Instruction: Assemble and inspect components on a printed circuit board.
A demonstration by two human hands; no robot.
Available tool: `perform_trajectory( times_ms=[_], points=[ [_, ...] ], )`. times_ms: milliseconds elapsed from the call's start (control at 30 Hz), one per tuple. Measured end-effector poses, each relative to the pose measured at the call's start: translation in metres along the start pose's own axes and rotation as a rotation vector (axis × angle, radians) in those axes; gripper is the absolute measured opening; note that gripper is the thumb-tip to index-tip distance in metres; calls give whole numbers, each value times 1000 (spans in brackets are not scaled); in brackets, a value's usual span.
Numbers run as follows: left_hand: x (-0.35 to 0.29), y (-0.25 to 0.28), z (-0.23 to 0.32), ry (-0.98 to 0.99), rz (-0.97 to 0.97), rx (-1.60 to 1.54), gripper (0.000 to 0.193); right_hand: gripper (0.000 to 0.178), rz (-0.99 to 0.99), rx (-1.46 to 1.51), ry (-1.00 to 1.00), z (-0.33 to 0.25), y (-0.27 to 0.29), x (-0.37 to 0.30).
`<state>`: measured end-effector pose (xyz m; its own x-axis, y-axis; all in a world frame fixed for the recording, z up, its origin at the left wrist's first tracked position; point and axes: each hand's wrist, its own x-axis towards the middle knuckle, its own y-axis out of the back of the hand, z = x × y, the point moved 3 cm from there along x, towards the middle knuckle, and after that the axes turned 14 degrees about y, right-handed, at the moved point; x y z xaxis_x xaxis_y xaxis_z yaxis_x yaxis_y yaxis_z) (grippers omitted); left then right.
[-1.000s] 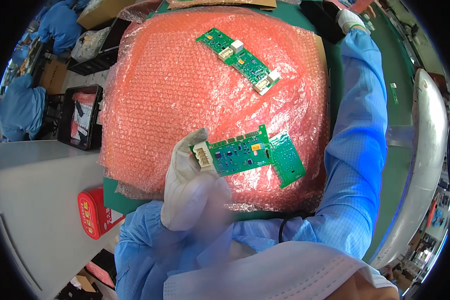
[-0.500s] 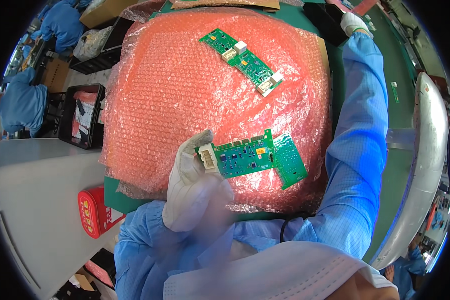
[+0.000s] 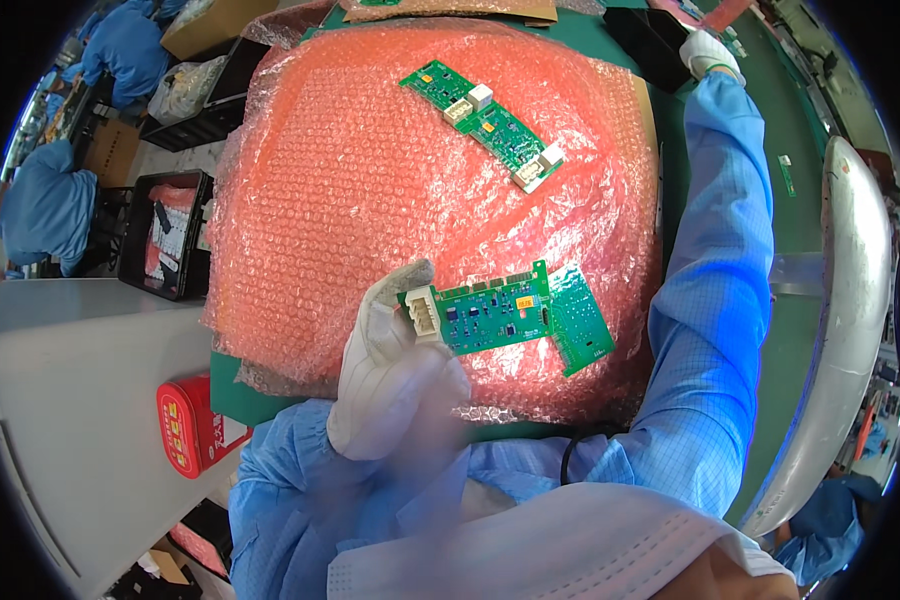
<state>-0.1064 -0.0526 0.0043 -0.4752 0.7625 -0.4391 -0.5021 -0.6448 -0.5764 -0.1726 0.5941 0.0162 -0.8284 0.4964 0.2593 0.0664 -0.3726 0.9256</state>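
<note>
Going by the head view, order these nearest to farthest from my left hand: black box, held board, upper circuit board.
1. Held board: in your left hand.
2. Upper circuit board: ahead, on pink bubble wrap.
3. Black box: far right, beside your right hand.

1. This looks like an electronics workshop or factory floor.
2. Green circuit boards [image 3: 482, 125] and pink bubble wrap [image 3: 320, 190] cover much of a green workbench [image 3: 805, 240].
3. Other people [image 3: 45, 205] nearby wear blue work clothes.
4. Black crates [image 3: 196, 270] and a cardboard box [image 3: 202, 28] stand at the left.
</note>
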Motion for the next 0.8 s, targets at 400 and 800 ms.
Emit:
perform_trajectory(
  times_ms=[400, 800],
  points=[
    [-10, -12, 6, -74, -22, 136, 66, 35, -213, -215, 128, 10, 22, -67],
    [-17, -26, -5, -114, -140, 236, 66, 37, 59, 325, -295, 34, -12, -106]
  ],
)
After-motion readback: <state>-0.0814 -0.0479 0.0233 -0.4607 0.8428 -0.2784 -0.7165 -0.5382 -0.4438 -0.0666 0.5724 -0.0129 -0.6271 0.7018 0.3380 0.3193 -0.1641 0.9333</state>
